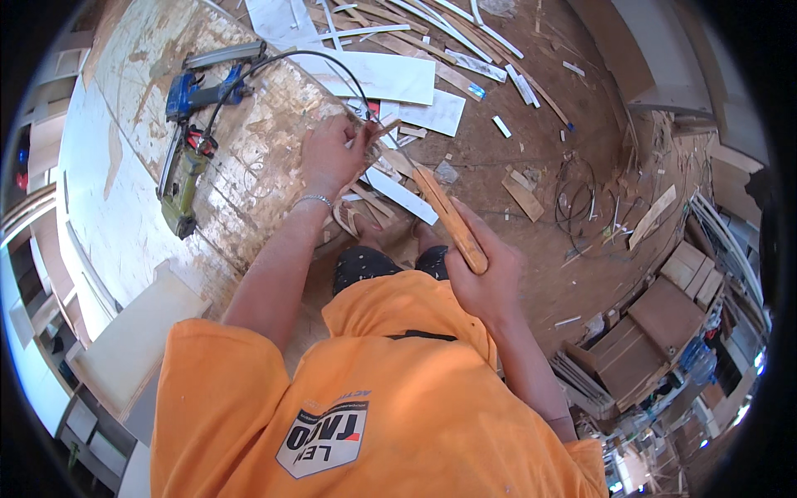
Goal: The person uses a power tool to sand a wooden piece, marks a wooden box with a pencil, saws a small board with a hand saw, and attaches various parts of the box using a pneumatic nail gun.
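Note:
My right hand is wrapped round a long tan wooden handle with a dark slit in it. The handle slants up and left toward my other hand, and what it belongs to is unclear. My left hand rests at the edge of the worn workbench, fingers pinched together; what they hold is too small to make out. A black air hose arches from the tools on the bench down beside these fingers. A blue nail gun and an olive-green nail gun lie left of that hand.
White board offcuts and thin wooden strips litter the brown floor beyond the bench edge. A coiled cable lies at right. Stacked brown panels stand lower right, and a pale board is near my left elbow.

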A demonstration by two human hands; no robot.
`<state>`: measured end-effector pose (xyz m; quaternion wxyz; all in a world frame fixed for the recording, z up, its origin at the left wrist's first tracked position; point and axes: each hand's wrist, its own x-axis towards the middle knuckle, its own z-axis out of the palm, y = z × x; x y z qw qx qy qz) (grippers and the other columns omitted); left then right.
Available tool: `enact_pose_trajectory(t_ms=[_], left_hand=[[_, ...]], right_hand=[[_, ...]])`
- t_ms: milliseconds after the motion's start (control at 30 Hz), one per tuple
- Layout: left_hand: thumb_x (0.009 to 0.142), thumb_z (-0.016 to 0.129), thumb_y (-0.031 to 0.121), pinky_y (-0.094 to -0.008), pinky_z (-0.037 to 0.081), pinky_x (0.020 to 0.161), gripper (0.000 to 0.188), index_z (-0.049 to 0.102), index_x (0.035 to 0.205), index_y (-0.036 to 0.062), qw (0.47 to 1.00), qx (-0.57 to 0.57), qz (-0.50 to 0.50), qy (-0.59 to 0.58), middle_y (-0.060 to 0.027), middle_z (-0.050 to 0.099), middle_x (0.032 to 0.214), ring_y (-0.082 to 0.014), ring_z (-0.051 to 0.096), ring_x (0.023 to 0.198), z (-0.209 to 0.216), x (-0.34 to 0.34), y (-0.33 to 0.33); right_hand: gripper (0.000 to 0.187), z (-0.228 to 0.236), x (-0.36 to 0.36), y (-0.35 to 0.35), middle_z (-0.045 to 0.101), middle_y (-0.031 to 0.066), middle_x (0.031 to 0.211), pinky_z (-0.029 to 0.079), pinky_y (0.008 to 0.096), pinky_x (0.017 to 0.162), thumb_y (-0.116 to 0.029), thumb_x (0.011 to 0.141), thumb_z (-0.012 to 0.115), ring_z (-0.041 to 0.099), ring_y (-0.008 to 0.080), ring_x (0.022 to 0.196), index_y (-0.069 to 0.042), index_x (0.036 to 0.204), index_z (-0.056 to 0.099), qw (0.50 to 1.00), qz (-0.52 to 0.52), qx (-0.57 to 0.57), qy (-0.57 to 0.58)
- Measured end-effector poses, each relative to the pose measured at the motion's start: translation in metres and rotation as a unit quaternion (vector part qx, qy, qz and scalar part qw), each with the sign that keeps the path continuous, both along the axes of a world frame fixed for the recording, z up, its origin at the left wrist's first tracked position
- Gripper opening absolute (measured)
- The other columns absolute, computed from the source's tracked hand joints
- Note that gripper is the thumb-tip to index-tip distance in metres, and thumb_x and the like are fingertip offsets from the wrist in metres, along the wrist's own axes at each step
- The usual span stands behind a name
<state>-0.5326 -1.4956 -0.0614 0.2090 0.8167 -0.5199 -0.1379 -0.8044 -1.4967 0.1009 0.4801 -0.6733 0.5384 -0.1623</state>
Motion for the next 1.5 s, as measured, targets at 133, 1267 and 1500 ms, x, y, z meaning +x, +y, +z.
enact_pose_trajectory(t_ms=[133, 1267, 1500], left_hand=[[0.097, 0.069, 0.041, -0.0457, 0.048, 0.075, 0.034, 0.066, 0.086, 0.0094, 1.0, -0.015, -0.003, -0.015, -0.0098, 0.066, 0.083, -0.0325, 0.065, 0.081, 0.006, -0.006, -0.002], [0.092, 0.069, 0.017, -0.0457, 0.053, 0.085, 0.016, 0.076, 0.102, 0.0066, 0.997, -0.069, -0.012, 0.02, -0.014, 0.069, 0.096, -0.034, 0.067, 0.092, 0.002, -0.009, -0.001], [0.093, 0.07, 0.027, -0.0481, 0.048, 0.082, 0.018, 0.07, 0.095, 0.0085, 0.994, -0.06, 0.083, 0.045, -0.0116, 0.069, 0.096, -0.0348, 0.067, 0.091, -0.005, -0.026, -0.005]], right_hand=[[0.059, -0.007, -0.009, 0.01, 0.078, 0.0162, 0.096, 0.057, 0.0323, 0.071, -0.003, 0.083, 0.064, 0.076, 0.0216, 0.074, -0.007, 0.142, 0.064, 0.989, -0.082, -0.077, -0.097], [0.056, -0.04, -0.015, 0.007, 0.075, 0.0173, 0.091, 0.056, 0.0314, 0.074, -0.007, 0.081, 0.066, 0.074, 0.0218, 0.075, -0.008, 0.137, 0.067, 0.997, -0.004, -0.016, -0.074], [0.059, -0.031, -0.009, 0.003, 0.075, 0.0209, 0.098, 0.058, 0.0358, 0.079, -0.009, 0.08, 0.066, 0.077, 0.0305, 0.084, -0.009, 0.139, 0.065, 0.998, 0.024, -0.006, -0.059]])
